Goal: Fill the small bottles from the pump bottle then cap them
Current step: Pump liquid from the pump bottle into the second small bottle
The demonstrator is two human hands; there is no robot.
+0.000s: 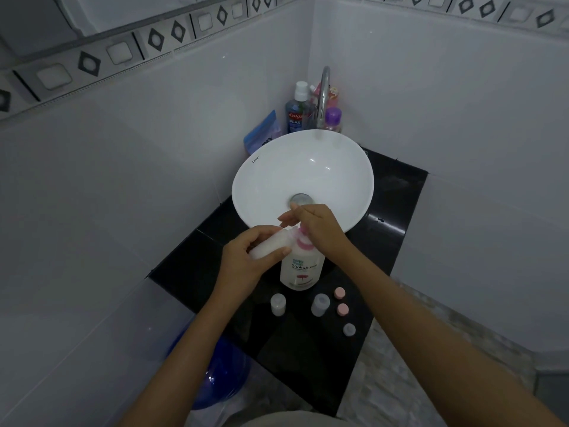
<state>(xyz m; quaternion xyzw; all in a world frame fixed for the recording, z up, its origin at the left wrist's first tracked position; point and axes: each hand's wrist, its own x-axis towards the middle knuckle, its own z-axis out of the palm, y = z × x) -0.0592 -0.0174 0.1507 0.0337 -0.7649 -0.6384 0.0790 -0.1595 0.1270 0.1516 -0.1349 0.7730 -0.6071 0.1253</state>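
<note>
The left hand (246,261) is gripping the small bottle (268,246), probably light and squeezable, around its middle, while the straight-fingered right hand (314,229) is pressing the pump bottle (303,271) beneath it.

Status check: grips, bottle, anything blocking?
Left grip holds small bottle at nozzle. Right grip presses pump bottle head. Spare bottles, caps waiting; nothing in the way.

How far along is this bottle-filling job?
Done: nothing is capped yet. In hand: the left hand holds a small translucent bottle at the spout while the right hand presses the white pump bottle. Left: two open small bottles and three loose round caps wait on the black counter.
</note>
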